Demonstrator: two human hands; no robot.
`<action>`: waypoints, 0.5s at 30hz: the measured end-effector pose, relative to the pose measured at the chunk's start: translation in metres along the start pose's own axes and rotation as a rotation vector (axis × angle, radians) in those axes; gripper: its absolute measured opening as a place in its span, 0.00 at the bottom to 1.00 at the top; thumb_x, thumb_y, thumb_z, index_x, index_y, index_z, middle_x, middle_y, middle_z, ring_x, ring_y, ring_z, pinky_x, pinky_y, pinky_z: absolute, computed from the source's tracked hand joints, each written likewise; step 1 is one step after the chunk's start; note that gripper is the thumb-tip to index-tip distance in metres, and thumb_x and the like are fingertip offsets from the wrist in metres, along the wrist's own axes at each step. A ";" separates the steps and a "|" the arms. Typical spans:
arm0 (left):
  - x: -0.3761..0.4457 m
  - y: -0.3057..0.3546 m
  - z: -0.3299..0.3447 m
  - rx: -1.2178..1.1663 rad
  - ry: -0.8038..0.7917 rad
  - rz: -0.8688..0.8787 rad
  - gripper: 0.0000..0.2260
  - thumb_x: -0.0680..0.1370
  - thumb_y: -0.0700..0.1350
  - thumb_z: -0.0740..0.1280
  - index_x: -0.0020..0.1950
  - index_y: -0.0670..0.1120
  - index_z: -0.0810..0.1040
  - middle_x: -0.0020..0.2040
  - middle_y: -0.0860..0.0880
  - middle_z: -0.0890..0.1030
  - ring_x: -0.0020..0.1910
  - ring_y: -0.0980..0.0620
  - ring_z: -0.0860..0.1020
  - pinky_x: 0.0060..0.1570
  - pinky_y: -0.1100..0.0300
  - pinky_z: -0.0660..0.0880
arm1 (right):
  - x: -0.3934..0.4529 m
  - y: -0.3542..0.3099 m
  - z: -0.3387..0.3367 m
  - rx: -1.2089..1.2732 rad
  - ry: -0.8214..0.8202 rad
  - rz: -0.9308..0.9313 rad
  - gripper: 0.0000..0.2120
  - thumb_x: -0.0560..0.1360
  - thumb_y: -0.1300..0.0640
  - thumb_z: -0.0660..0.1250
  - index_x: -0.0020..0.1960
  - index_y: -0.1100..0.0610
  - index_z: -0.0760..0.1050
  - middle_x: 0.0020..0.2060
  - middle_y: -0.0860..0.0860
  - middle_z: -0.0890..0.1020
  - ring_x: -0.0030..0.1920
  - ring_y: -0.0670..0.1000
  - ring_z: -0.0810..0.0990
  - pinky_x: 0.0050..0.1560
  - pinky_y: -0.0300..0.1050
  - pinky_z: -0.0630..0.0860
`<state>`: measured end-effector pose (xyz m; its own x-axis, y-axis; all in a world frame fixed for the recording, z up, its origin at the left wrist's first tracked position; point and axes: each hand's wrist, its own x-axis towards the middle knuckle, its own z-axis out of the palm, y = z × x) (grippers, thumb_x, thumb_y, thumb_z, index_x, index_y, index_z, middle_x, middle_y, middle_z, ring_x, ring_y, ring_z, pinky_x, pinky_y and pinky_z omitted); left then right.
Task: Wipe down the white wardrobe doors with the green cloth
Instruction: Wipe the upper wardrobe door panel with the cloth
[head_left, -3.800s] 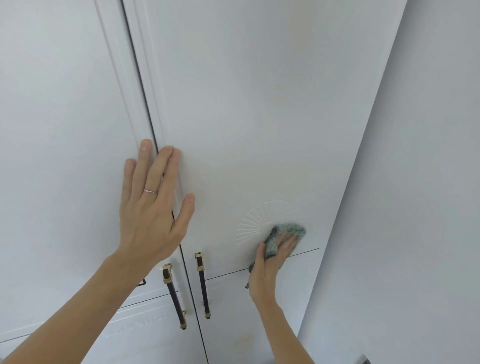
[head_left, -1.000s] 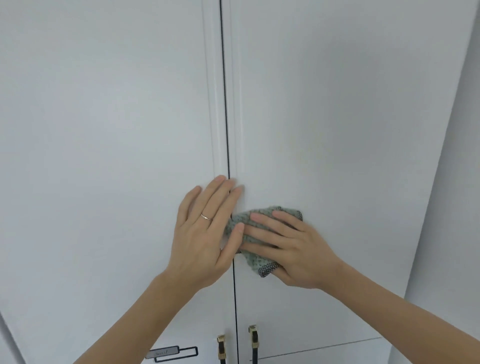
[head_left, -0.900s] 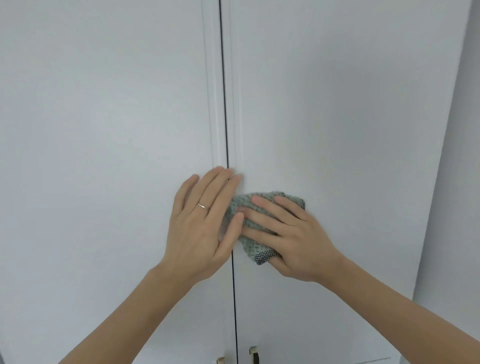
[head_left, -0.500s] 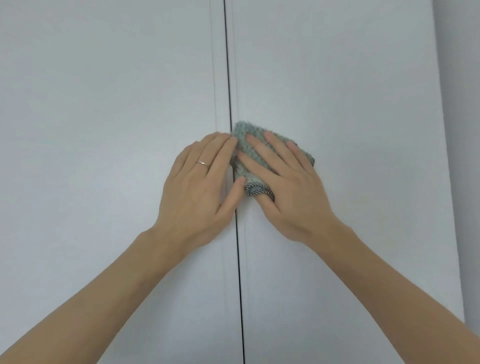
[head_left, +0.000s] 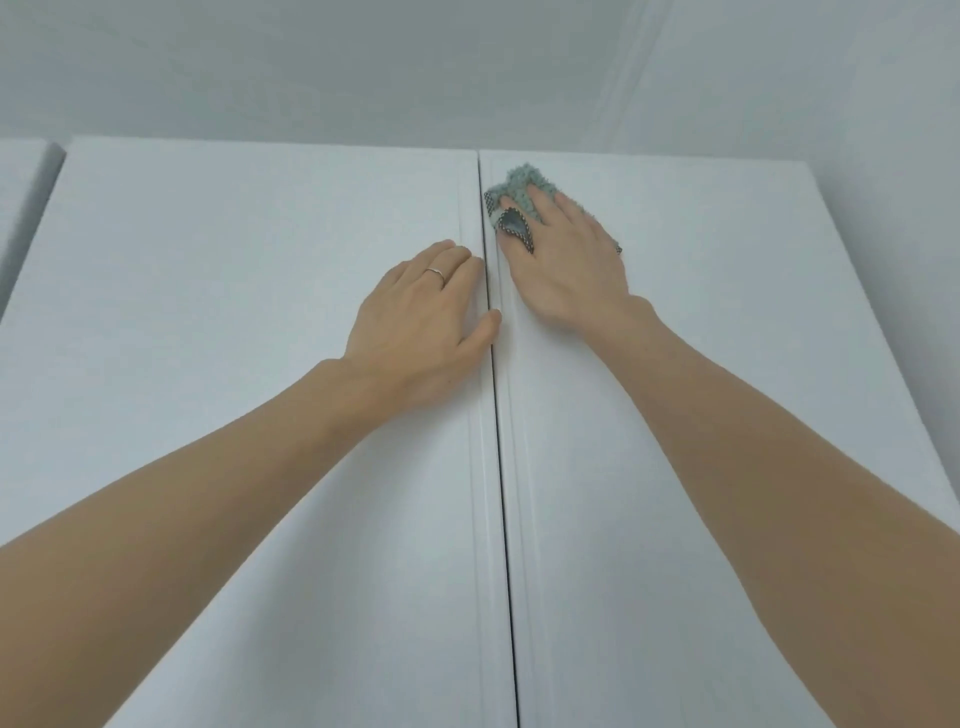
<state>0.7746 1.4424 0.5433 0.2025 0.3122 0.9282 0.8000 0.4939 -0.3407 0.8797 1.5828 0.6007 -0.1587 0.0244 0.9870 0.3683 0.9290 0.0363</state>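
Two white wardrobe doors fill the view, the left door (head_left: 234, 322) and the right door (head_left: 727, 364), split by a dark vertical gap. My right hand (head_left: 566, 260) presses the green cloth (head_left: 519, 184) flat against the top left corner of the right door, fingers straight over it. A dark-edged fold of the cloth sticks out by my thumb. My left hand (head_left: 421, 322), with a ring on one finger, lies flat on the left door beside the gap, below the cloth.
The ceiling (head_left: 363, 67) meets the top edge of the doors just above the cloth. A wall (head_left: 857, 130) runs along the right of the wardrobe. Another door panel (head_left: 21, 197) shows at the far left.
My right hand has slid the cloth up the right door to its top corner. My left hand followed upward but now lags below. The view has tilted up; the handles are out of sight.
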 end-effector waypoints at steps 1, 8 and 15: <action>0.008 -0.001 -0.002 0.014 -0.010 0.006 0.29 0.80 0.59 0.50 0.72 0.44 0.72 0.75 0.49 0.72 0.79 0.50 0.63 0.72 0.56 0.59 | 0.012 -0.001 -0.003 0.000 -0.005 0.008 0.26 0.86 0.43 0.47 0.83 0.44 0.53 0.83 0.45 0.53 0.82 0.49 0.48 0.82 0.50 0.44; 0.033 0.003 -0.004 0.125 -0.006 0.068 0.35 0.76 0.61 0.43 0.67 0.41 0.75 0.69 0.46 0.76 0.75 0.47 0.68 0.70 0.54 0.62 | 0.065 -0.006 -0.011 -0.017 -0.043 0.044 0.27 0.86 0.43 0.43 0.84 0.47 0.48 0.83 0.46 0.49 0.83 0.50 0.45 0.81 0.53 0.42; 0.031 0.016 0.001 0.072 -0.019 0.022 0.25 0.83 0.58 0.53 0.73 0.44 0.70 0.74 0.47 0.71 0.75 0.47 0.67 0.69 0.54 0.63 | 0.050 0.039 -0.020 -0.036 -0.062 0.044 0.27 0.85 0.41 0.43 0.83 0.42 0.45 0.83 0.43 0.46 0.82 0.47 0.42 0.81 0.51 0.39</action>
<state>0.7931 1.4613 0.5664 0.2085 0.3386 0.9175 0.7523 0.5439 -0.3717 0.9047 1.6126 0.6543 -0.1974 0.0888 0.9763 0.4085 0.9128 -0.0004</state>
